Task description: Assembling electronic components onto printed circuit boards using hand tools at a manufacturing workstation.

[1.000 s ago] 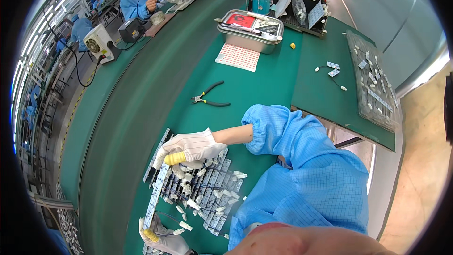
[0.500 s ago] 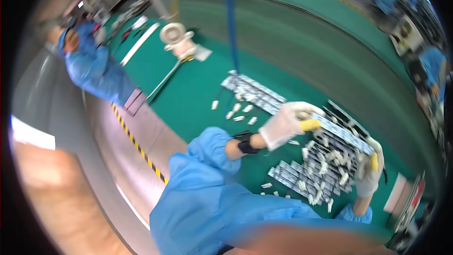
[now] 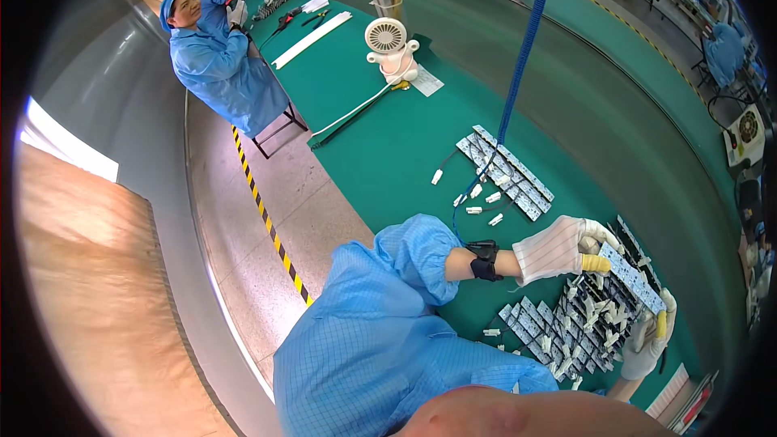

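Observation:
Between my two gloved hands is a long, pale-blue circuit board strip [image 3: 631, 277] with a speckled face. Its upper end is pinched by my left hand [image 3: 558, 251], which wears a white glove with a yellow fingertip and a black band on the wrist. Its lower end is gripped by my right hand [image 3: 645, 344], gloved likewise. Just beneath lies a heap of similar strips [image 3: 538, 328] with dark wires and white plugs [image 3: 599, 307]. Farther back on the green mat rests a smaller group of strips [image 3: 506, 174], several wired plugs beside it.
A blue coiled cord [image 3: 522, 57] hangs over the green table [image 3: 364, 154]. A small white fan [image 3: 388, 44] stands farther back, near pliers [image 3: 316, 18] and a long white strip [image 3: 312, 40]. At the left table edge sits a person in blue [image 3: 210, 69]. Papers [image 3: 668, 388] lie at lower right.
The view has swung, so the table and hands appear lower and farther right, and the picture is sharper. Both hands still hold the circuit board strip, which now slants more steeply in the picture.

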Tool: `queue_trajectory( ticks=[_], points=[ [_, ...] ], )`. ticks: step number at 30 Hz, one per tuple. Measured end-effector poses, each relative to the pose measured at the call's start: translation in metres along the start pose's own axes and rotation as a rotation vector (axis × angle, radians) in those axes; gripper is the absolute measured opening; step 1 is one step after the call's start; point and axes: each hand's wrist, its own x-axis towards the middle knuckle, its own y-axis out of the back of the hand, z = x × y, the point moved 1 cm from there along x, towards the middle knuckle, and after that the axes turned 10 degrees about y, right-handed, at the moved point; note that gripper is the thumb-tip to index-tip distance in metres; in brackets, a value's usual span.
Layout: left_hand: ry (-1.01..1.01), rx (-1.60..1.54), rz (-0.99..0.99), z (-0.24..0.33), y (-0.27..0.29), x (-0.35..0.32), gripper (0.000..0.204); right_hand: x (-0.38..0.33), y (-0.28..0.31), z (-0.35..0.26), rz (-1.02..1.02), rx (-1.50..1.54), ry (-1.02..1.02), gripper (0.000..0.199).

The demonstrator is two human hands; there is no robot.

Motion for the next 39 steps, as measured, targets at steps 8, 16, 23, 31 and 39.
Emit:
queue_trajectory(
  ticks=[8, 16, 23, 31, 39],
  points=[
    [0.029, -0.015, -0.006, 0.000, 0.005, -0.002, 0.041, 0.001, -0.006, 0.002, 0.023, 0.018, -0.006, 0.055],
    [0.054, -0.057, 0.011, 0.003, -0.004, -0.008, 0.040, -0.009, 0.003, 0.000, 0.156, -0.048, -0.005, 0.046],
    [0.153, -0.212, -0.063, 0.003, -0.004, -0.008, 0.036, -0.007, -0.006, -0.003, 0.194, 0.009, -0.051, 0.040],
    [0.208, -0.283, -0.123, 0.001, -0.002, -0.004, 0.032, -0.016, 0.019, -0.002, 0.079, -0.622, 0.140, 0.041],
    [0.241, -0.332, -0.196, -0.005, -0.007, -0.001, 0.041, -0.007, 0.006, -0.010, 0.060, -0.380, 0.108, 0.040]
  ],
)
